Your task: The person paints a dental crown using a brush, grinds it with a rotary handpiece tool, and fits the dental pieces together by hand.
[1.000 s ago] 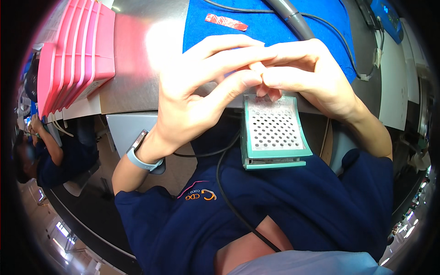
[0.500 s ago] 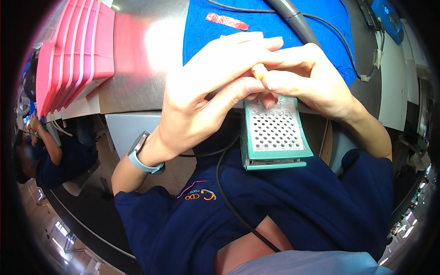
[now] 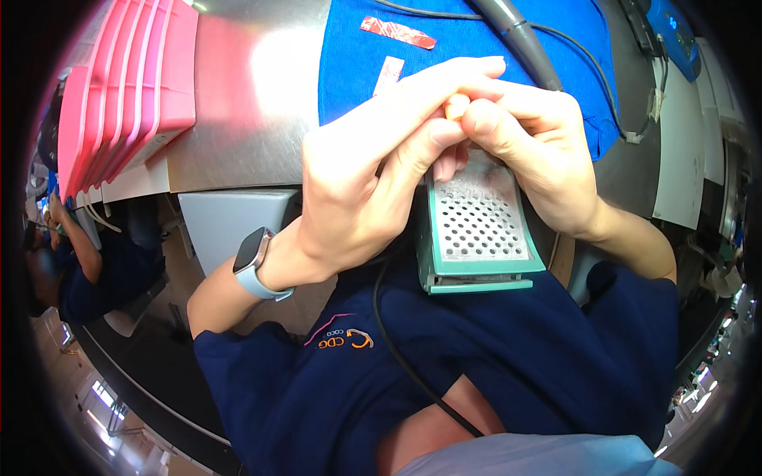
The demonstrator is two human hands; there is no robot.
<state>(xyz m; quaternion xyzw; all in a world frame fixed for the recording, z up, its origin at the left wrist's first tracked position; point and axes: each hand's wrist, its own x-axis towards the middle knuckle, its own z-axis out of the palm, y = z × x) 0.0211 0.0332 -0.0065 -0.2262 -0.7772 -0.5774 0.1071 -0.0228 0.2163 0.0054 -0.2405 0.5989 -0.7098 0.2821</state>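
Over the blue cloth's near edge, my hands meet with their fingertips together around a small orange piece (image 3: 456,107). My left hand (image 3: 369,163) closes on it with thumb and fingers, its wrist wearing a watch (image 3: 252,255). Closed at the piece's other side is my right hand (image 3: 552,139), thumb bent against it. Most of the piece is hidden by the fingers, so its exact kind cannot be made out. Just below the fingertips sits a green box with a perforated metal top (image 3: 482,228), its far end partly covered by my hands.
On the blue cloth (image 3: 349,47) lie a red patterned strip (image 3: 398,32), a paler strip (image 3: 388,75) and a grey pen-shaped handpiece (image 3: 524,44) with a cable. Pink stacked trays (image 3: 139,91) stand at left, a blue device (image 3: 673,36) at far right. Another person (image 3: 95,254) sits at left.
Both hands have shifted slightly upward with the orange piece, and my left wrist has turned so the watch face shows. The paler strip, mostly covered before, now shows beyond my left hand.
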